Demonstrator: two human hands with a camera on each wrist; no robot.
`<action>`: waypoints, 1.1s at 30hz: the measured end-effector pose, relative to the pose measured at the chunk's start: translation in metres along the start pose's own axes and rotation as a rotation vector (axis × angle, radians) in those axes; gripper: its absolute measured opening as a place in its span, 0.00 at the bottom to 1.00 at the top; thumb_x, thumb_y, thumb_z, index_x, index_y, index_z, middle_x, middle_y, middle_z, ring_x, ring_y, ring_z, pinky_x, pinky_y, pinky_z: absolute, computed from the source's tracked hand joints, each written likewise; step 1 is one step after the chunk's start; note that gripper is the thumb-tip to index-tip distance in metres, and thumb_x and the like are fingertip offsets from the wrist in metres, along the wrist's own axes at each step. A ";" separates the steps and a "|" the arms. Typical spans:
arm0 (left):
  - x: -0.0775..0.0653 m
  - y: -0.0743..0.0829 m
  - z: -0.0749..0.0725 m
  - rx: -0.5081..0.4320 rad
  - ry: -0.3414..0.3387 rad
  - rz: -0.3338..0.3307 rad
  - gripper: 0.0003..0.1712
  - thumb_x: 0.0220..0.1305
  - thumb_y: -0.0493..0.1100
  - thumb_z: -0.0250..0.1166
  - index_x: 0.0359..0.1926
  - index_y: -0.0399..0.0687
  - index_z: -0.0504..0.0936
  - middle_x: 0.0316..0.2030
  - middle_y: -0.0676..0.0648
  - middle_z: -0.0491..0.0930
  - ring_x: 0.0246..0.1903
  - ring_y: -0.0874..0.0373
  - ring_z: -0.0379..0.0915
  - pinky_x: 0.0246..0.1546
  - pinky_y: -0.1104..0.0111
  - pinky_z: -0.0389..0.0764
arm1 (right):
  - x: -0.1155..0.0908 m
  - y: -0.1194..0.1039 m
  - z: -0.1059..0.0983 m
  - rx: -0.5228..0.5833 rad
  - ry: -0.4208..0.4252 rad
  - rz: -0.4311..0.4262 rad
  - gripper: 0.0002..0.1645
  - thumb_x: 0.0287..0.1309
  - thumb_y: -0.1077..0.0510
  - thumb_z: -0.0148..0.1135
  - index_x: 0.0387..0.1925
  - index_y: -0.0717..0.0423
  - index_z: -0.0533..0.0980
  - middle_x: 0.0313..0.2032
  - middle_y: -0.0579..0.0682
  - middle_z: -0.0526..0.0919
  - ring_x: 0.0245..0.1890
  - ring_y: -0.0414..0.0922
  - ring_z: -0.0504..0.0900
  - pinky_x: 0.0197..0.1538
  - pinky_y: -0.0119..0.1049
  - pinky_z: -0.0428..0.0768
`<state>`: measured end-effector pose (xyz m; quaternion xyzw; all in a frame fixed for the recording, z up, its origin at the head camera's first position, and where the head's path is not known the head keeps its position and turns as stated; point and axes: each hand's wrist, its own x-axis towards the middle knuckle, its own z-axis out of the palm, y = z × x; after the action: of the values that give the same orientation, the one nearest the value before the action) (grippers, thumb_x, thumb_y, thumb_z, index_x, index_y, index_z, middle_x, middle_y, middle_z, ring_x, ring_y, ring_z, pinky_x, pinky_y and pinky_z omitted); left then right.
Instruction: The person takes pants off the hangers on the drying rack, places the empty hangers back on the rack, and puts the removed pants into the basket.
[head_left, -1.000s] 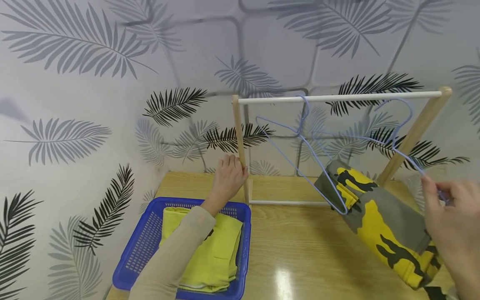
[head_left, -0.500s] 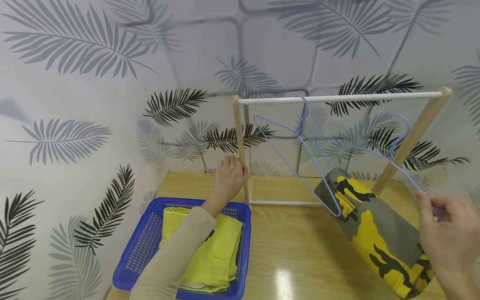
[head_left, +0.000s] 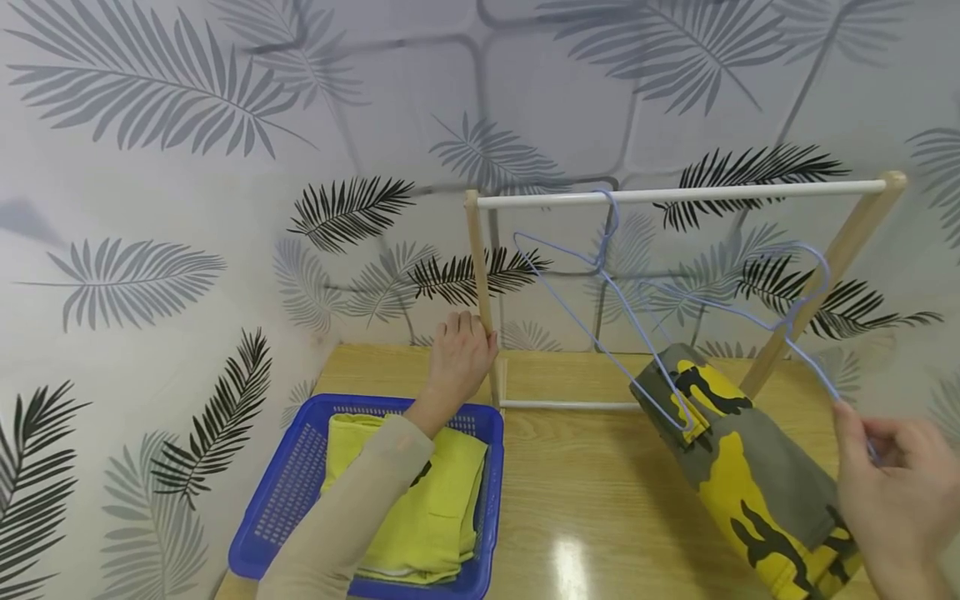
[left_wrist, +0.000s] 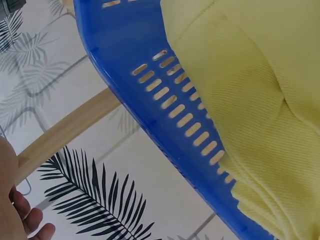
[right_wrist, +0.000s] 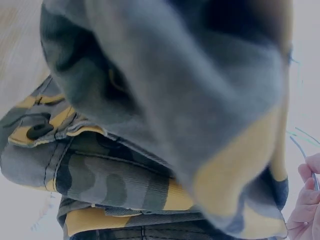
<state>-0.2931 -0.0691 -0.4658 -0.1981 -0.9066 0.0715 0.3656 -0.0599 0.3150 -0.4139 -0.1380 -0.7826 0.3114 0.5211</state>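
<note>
My left hand (head_left: 459,354) grips the left wooden post (head_left: 480,267) of a small clothes rack. My right hand (head_left: 896,479) pinches the right side of a lilac wire hanger (head_left: 813,367). Grey, yellow and black camouflage trousers (head_left: 765,475) hang folded on that hanger; they fill most of the right wrist view. The hanger's hook appears below the white rail (head_left: 697,196), apart from it. A second lilac hanger (head_left: 602,250) hangs bare on the rail, its lower right corner overlapping the trousers in the head view.
A blue plastic basket (head_left: 251,546) stands on the wooden table (head_left: 570,492) at the left, holding a folded yellow garment (head_left: 442,508). Behind the rack rises a wall (head_left: 390,108) with a leaf pattern. The rack's right post (head_left: 832,275) leans beyond the held hanger.
My right hand has lowered the hanger and trousers and drawn them slightly left, so the hook sits further below the rail. My left hand has stayed on the post.
</note>
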 end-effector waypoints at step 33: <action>-0.023 0.026 -0.067 -0.884 -0.349 -0.497 0.26 0.76 0.63 0.58 0.42 0.43 0.79 0.38 0.44 0.81 0.36 0.52 0.74 0.37 0.63 0.74 | -0.018 -0.007 -0.004 0.050 -0.073 0.128 0.37 0.60 0.68 0.73 0.27 0.18 0.69 0.23 0.07 0.68 0.17 0.15 0.62 0.24 0.11 0.60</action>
<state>-0.2242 -0.0557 -0.4389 -0.0976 -0.9171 -0.3741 0.0971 -0.0481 0.3011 -0.4221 -0.1635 -0.7827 0.3683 0.4744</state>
